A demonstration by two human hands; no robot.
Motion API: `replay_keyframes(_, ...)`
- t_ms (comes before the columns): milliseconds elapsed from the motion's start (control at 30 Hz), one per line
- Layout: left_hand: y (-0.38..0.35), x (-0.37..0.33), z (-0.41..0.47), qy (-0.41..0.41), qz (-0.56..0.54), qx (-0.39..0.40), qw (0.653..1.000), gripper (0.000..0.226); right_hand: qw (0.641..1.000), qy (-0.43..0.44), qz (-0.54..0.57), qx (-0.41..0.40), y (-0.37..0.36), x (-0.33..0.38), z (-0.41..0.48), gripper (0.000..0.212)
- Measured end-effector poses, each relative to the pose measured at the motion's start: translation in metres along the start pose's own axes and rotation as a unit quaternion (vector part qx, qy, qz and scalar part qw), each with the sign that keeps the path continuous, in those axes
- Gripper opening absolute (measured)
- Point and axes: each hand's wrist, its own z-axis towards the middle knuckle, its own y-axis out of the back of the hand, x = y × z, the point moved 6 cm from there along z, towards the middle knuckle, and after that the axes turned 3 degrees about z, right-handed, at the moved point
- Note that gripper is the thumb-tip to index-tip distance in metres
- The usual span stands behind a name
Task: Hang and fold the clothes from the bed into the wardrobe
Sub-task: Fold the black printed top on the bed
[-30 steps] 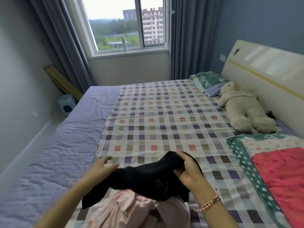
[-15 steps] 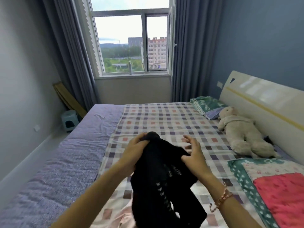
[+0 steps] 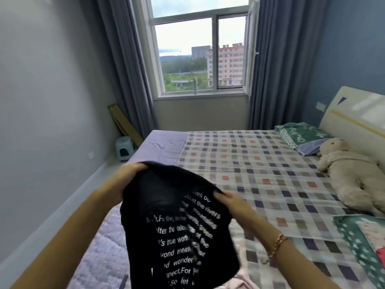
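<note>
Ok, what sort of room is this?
Most likely a home bedroom: a bed with a checked sheet and pale headboard, a pillow and stuffed toy lying on it, and a curtained window beyond. The left hand and right hand grip a black shirt.

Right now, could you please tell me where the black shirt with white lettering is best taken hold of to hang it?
Grip the black shirt along its raised top edge, one hand at each end, coming from the sides. The lettering reads upright, so that edge is probably the shoulder end. The left hand and right hand hold it there while the rest hangs bunched.
</note>
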Motion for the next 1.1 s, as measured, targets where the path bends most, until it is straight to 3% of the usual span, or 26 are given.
replay_keyframes(67,0.028,0.022,0.008,-0.033,0.202,-0.075,0.976,0.014,0.998,-0.010,0.053,0.014,-0.008,0.022,0.002,0.020)
replay_keyframes(133,0.031,0.047,0.005,-0.047,0.293,-0.064,0.953,0.010,0.996,-0.026,0.064,0.064,-0.033,0.041,0.001,0.022)
replay_keyframes(167,0.021,0.063,0.000,-0.050,0.290,-0.019,0.956,0.011,0.994,-0.032,0.057,0.086,-0.047,0.046,-0.002,0.022)
replay_keyframes(233,-0.017,0.087,-0.021,-0.055,0.232,0.114,0.964,0.045,0.992,-0.042,0.043,0.111,-0.071,0.049,-0.007,0.021)
replay_keyframes(300,-0.054,0.098,-0.046,-0.075,0.192,0.192,0.960,0.051,0.990,-0.057,0.028,0.123,-0.091,0.046,-0.011,0.021)
replay_keyframes(433,-0.077,0.102,-0.047,-0.180,0.138,0.112,0.967,0.041,0.988,-0.067,0.036,0.134,-0.096,0.045,-0.013,0.023)
replay_keyframes(567,-0.077,0.112,-0.030,-0.180,0.141,0.082,0.970,0.033,0.971,-0.044,0.014,0.235,-0.079,0.060,-0.027,0.042)
replay_keyframes(667,-0.059,0.107,-0.008,-0.187,0.149,0.054,0.969,0.039,0.956,-0.009,-0.072,0.284,-0.050,0.076,-0.041,0.066)
replay_keyframes(867,-0.020,0.064,0.016,-0.191,0.108,0.046,0.975,0.032,0.935,-0.022,-0.310,0.169,0.006,0.072,-0.045,0.098)
replay_keyframes(933,-0.014,0.042,0.021,-0.225,0.143,0.058,0.962,0.022,0.931,-0.013,-0.335,0.143,0.017,0.072,-0.044,0.084)
replay_keyframes(1067,-0.009,0.021,0.030,-0.232,0.287,0.136,0.919,0.017,0.948,0.044,-0.312,0.049,0.034,0.087,-0.030,0.011)
replay_keyframes(1100,-0.007,0.021,0.031,-0.224,0.332,0.161,0.902,0.017,0.954,0.056,-0.293,0.012,0.037,0.095,-0.027,0.013)
